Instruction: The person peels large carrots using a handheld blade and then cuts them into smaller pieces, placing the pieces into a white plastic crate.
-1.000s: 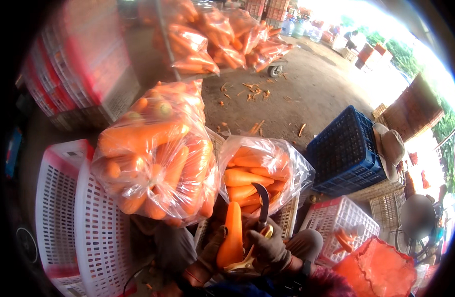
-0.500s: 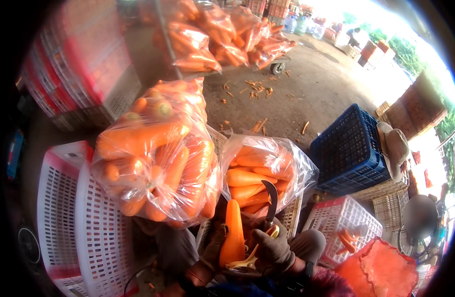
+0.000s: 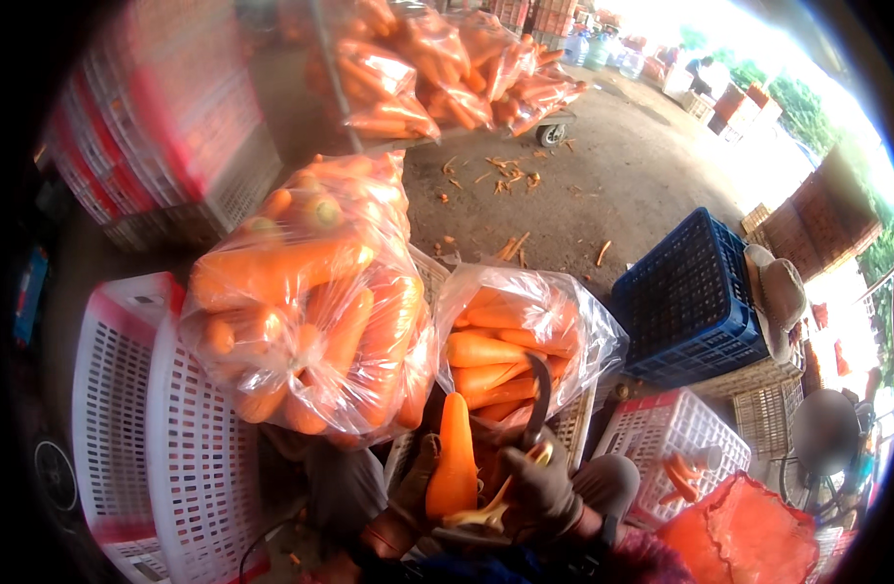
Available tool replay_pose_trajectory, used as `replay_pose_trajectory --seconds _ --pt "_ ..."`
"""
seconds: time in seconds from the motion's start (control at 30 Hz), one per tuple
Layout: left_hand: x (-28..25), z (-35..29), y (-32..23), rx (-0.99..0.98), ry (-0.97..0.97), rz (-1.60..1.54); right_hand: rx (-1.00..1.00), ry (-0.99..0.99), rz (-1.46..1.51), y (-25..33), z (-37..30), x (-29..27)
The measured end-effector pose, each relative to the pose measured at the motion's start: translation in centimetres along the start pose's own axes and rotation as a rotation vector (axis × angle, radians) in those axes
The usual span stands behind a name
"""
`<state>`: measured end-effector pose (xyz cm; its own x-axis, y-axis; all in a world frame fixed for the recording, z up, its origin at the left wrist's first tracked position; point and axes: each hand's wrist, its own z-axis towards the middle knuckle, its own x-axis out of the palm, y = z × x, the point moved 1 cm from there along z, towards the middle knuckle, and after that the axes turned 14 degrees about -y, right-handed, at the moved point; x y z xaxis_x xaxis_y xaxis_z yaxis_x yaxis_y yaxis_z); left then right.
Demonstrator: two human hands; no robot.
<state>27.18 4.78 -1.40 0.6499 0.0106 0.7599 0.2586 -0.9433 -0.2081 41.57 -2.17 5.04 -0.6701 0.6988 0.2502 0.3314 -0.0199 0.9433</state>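
Note:
A large peeled-looking carrot (image 3: 454,462) stands nearly upright in front of my lap, thick end down. My left hand (image 3: 415,492), in a dark glove, is closed round its left side. Also gloved, my right hand (image 3: 544,492) grips a knife (image 3: 542,394) with a dark curved blade pointing up. A yellow tool (image 3: 495,511) runs from that hand to the carrot's base; its kind is unclear. Just beyond, an open clear plastic bag (image 3: 593,341) of carrots sits in a light crate (image 3: 575,423).
A full bag of carrots (image 3: 301,282) bulges at the left, beside white plastic crates (image 3: 203,428). To the right are a blue crate (image 3: 685,302), a hat (image 3: 780,292), a white-and-red crate (image 3: 661,438) and a red sack (image 3: 744,535). Carrot bags (image 3: 456,68) lie on a wheeled cart ahead.
The knife's blade has shifted slightly to the right and tilted. The carrot, still in my left hand, has moved only a little to the left.

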Motion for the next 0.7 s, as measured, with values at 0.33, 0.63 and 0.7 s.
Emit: replay_pose_trajectory --seconds 0.33,0.63,0.7 --pt "0.5 -3.6 0.7 -0.054 -0.023 0.099 -0.174 -0.466 -0.044 3.0 10.6 -3.8" --pt "-0.6 -1.0 1.3 -0.146 -0.008 -0.017 -0.056 -0.137 -0.040 1.9 2.0 -0.5" --pt "0.6 -3.4 1.0 -0.089 -0.016 0.161 -0.066 -0.232 0.044 1.5 6.6 -1.7"
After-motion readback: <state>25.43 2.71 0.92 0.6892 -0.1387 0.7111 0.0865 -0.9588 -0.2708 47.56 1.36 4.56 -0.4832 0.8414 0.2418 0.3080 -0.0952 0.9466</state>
